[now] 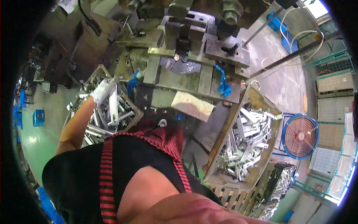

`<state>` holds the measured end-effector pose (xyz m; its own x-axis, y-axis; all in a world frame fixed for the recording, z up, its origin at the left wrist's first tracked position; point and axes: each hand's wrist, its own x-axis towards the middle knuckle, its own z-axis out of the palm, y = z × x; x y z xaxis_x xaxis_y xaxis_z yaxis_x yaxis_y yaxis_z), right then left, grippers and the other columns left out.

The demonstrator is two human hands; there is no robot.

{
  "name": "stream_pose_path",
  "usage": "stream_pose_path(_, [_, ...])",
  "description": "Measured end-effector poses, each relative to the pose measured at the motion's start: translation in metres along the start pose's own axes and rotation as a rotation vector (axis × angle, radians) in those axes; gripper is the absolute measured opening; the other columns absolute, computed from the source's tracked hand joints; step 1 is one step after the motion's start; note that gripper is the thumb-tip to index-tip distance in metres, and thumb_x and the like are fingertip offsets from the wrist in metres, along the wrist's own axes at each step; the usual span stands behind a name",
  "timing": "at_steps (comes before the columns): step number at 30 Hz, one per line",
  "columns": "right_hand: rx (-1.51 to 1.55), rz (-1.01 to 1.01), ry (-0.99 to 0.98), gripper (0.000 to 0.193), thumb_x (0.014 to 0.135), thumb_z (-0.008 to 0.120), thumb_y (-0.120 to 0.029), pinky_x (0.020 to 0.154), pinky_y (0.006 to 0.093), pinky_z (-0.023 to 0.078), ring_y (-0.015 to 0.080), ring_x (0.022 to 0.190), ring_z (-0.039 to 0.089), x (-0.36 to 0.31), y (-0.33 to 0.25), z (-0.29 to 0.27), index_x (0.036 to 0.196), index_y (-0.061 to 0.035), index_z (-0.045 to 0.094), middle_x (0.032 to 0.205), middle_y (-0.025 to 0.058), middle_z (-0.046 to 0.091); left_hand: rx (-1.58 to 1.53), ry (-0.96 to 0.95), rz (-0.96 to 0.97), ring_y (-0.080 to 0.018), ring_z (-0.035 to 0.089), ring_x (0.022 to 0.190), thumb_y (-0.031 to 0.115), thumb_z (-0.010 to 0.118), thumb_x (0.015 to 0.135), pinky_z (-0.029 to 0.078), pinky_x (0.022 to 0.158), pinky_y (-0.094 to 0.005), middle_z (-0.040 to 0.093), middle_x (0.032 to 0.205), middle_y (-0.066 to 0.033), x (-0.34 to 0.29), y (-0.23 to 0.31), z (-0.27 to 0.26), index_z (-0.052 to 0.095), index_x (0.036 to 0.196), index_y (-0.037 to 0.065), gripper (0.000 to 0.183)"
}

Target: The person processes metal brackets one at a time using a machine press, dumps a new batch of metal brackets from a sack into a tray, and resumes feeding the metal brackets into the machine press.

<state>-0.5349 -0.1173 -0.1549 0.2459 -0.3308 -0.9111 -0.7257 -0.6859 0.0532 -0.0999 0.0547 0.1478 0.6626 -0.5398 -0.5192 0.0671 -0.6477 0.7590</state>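
Observation:
My left hand (102, 91), in a white glove, reaches into the bin (137, 115) on the left. Its fingers are closed at the upper end of a long, flat, silvery metal bracket (113, 106); the fingertips are partly hidden. Many similar metal parts (97, 128) lie jumbled around and below it. My right hand is out of the picture.
Ahead stands a heavy press with a steel die (182, 71) and blue rags (223, 84). A marked piece of cardboard (192, 106) hangs at its front. At right, a second bin (212, 158) holds metal brackets (246, 140); beyond it stands a fan (300, 136).

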Motion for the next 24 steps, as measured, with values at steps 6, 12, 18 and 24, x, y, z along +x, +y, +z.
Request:
stream_pose_path(6, [0.3, -0.013, -0.117, 0.039, 0.077, 0.05, -0.037, 0.088, 0.0396, 0.037, 0.0209, 0.111, 0.049, -0.007, -0.059, 0.029, 0.109, -0.0178, 0.059, 0.118, 0.0039, 0.053, 0.283, 0.033, -0.117, -0.0114, 0.048, 0.061, 0.047, 0.048, 0.084, 0.04, 0.055, -0.0263, 0.053, 0.069, -0.0007, 0.065, 0.032, -0.001, 0.056, 0.087, 0.003, 0.044])
stream_pose_path(12, [0.692, 0.194, -0.245, 0.038, 0.077, 0.048, -0.037, 0.088, 0.0391, 0.037, 0.021, 0.111, 0.049, -0.05, -0.11, 0.084, 0.108, -0.017, 0.059, 0.118, 0.0046, 0.053, 0.099, -0.061, -0.038, -0.0076, 0.047, 0.061, 0.042, 0.045, 0.087, 0.038, 0.054, -0.0232, 0.049, 0.069, 0.0039, 0.149, 0.051, -0.037, 0.055, 0.087, 0.011, 0.033])
stream_pose_path(18, [0.691, 0.141, -0.182, 0.034, 0.08, 0.041, -0.027, 0.088, 0.0386, 0.038, 0.0239, 0.106, 0.053, -0.047, -0.115, 0.075, 0.106, -0.0156, 0.061, 0.112, 0.0077, 0.057, 0.172, -0.096, 0.011, -0.0044, 0.031, 0.051, 0.042, 0.043, 0.088, 0.025, 0.046, -0.0222, 0.035, 0.057, 0.0077, 0.162, 0.12, 0.016, 0.051, 0.074, 0.011, 0.035])
stream_pose_path(24, [0.796, 0.128, -0.177, 0.036, 0.081, 0.041, -0.03, 0.086, 0.0394, 0.04, 0.0264, 0.103, 0.053, -0.025, -0.099, 0.037, 0.106, -0.0137, 0.06, 0.111, 0.0099, 0.056, 0.426, -0.171, 0.168, -0.0063, 0.03, 0.054, 0.039, 0.044, 0.088, 0.024, 0.048, -0.0239, 0.035, 0.061, 0.0056, 0.144, 0.145, 0.018, 0.051, 0.076, 0.009, 0.034])
